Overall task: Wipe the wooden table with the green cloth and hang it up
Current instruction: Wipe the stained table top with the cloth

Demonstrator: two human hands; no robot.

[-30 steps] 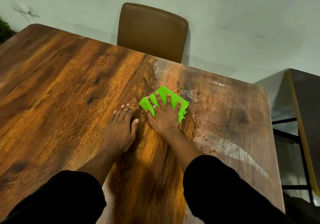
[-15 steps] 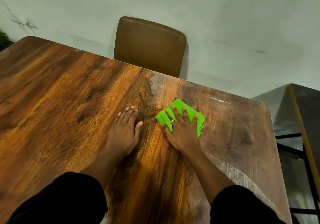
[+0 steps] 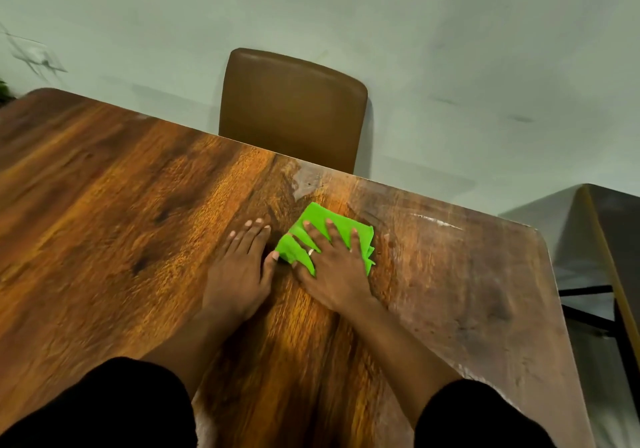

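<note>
Wooden table (image 3: pixel 104 239) seen from above, left hand (image 3: pixel 239 267) laid flat and empty on its middle, fingers together, green cloth (image 3: pixel 320 225) pressed flat under spread right hand (image 3: pixel 334 267), toward the far edge, brown chair (image 3: pixel 292 111) behind that edge.

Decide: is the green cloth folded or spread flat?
Folded: the green cloth shows stacked layered edges at its right side under the right hand.

Right hand (image 3: pixel 337 267) presses flat on the green cloth (image 3: pixel 320 219) — left hand (image 3: pixel 239 267) rests just beside it on the wooden surface (image 3: pixel 104 222).
</note>
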